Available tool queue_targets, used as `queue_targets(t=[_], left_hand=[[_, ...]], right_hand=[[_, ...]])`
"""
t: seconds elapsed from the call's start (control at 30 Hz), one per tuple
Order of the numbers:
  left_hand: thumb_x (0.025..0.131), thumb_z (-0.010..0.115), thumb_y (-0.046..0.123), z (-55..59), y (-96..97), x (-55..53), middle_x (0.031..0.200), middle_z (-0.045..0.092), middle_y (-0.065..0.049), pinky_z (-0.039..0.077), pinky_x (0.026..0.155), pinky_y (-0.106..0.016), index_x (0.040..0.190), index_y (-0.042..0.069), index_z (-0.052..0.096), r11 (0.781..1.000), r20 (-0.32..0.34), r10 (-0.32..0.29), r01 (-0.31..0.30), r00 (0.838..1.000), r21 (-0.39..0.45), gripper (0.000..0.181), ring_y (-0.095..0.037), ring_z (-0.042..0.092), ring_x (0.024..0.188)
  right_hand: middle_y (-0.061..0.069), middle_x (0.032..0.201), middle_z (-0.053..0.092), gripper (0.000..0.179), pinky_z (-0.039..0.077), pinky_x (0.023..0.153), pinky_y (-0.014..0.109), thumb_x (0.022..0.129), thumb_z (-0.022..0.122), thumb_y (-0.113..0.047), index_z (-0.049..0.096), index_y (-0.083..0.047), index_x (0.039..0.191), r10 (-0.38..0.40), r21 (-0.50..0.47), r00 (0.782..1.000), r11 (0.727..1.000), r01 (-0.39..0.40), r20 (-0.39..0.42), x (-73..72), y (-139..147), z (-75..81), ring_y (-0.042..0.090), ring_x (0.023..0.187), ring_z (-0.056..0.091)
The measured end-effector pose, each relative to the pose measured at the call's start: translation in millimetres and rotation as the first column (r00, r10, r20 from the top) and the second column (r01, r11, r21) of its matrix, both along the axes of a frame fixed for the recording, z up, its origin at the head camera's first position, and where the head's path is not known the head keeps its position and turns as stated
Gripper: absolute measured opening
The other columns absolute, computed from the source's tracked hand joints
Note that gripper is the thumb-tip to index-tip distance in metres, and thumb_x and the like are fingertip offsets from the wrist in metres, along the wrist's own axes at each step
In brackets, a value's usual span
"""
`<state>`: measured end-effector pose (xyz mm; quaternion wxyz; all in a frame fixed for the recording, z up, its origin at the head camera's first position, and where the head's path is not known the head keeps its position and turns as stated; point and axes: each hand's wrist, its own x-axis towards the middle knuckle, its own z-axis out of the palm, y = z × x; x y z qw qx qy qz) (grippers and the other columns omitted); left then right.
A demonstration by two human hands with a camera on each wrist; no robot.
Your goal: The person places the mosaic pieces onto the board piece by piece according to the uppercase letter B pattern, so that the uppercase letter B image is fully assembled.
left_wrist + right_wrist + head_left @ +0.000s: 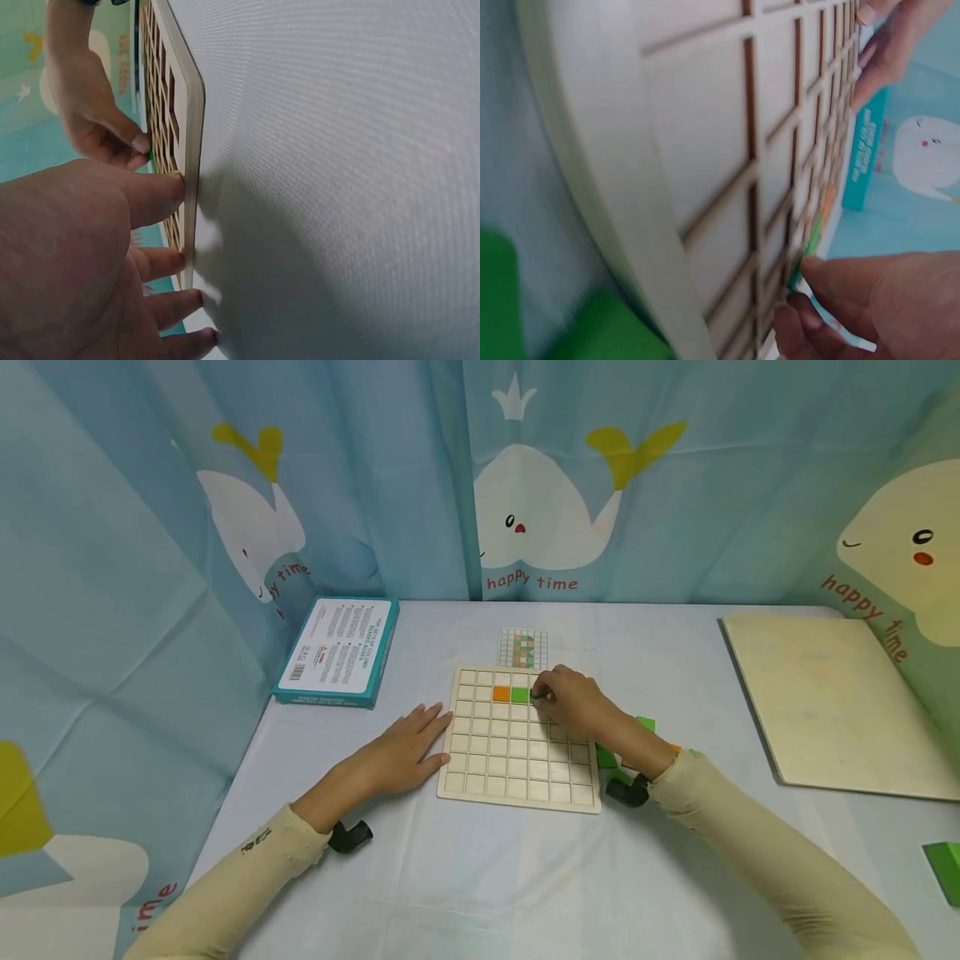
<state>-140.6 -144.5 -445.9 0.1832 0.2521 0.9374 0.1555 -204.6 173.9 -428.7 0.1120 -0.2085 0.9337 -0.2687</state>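
A wooden grid board (487, 766) lies on the table, with an orange tile (501, 693) and a light green tile (519, 695) side by side in its second row. My right hand (573, 700) pinches a dark green tile (795, 275) between thumb and fingers at the cell just right of the light green one. The hand covers the board's upper right corner in the head view. My left hand (405, 752) lies with fingers spread at the board's left edge. In the left wrist view its thumb and forefinger touch the board's side (193, 142).
Behind the board lies a small pattern card (523, 647). A teal box (337, 652) sits at the back left, a flat wooden panel (840, 702) at the right. Several loose tiles (606, 757) lie beside the board under my right forearm. A green block (947, 870) is at the far right.
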Motion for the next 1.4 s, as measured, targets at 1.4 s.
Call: queue_targets(t=[1.4], left_hand=[[0.111, 0.051, 0.040, -0.3, -0.7, -0.3, 0.177, 0.016, -0.013, 0.019, 0.130, -0.058, 0.169, 0.010, 0.024, 1.000, 0.018, 0.007, -0.007, 1.000, 0.004, 0.071, -0.038, 0.011, 0.164]], right_hand=[[0.029, 0.129, 0.057, 0.032, 0.054, 0.099, 0.060, 0.103, 0.065, -0.004, 0.063, 0.005, 0.134, -0.099, 0.076, 0.994, 0.993, 0.095, 0.040, 21.6, 97.6, -3.4, 0.045, 0.117, 0.060]])
